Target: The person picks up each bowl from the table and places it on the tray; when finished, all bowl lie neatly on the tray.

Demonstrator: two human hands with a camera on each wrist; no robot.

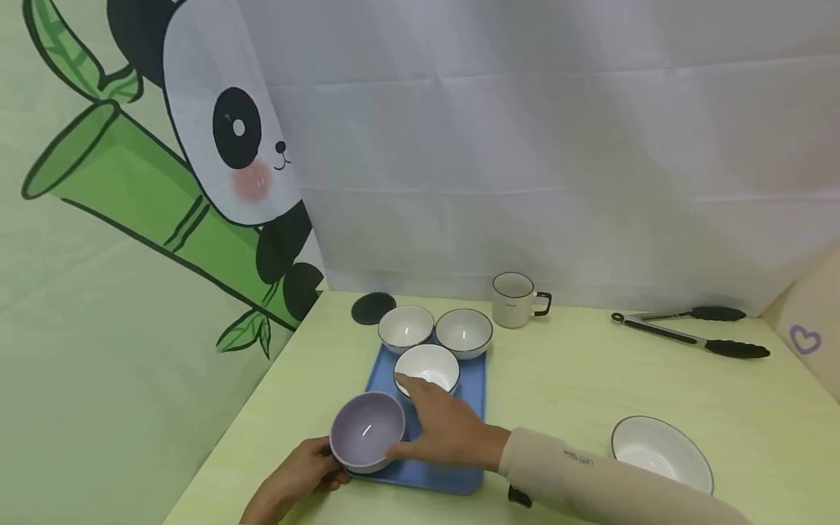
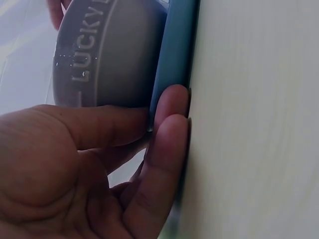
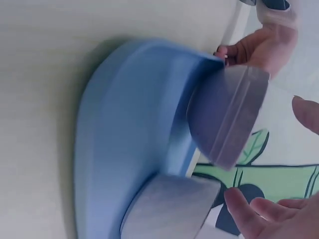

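A purple bowl [image 1: 367, 432] with raised lettering sits at the near left corner of a blue tray [image 1: 453, 477]. My left hand [image 1: 303, 470] grips the tray's edge beside this bowl. In the left wrist view, the thumb [image 2: 114, 124] lies at the rim against the bowl's foot, and fingertips [image 2: 172, 142] press the tray's outer side. Above the tray hovers my right hand [image 1: 449, 426], thumb and fingers spread apart, holding nothing. Its thumb tip overlaps the purple bowl's rim, and its fingers overlap a white bowl [image 1: 433, 362] in the head view.
Two more white bowls, left [image 1: 405, 328] and right [image 1: 464, 333], stand at the tray's far end. Behind are a black disc [image 1: 373, 308] and a white mug [image 1: 512, 300]. Tongs [image 1: 689, 335] lie at the back right; another white bowl [image 1: 656, 448] is partly behind my right sleeve.
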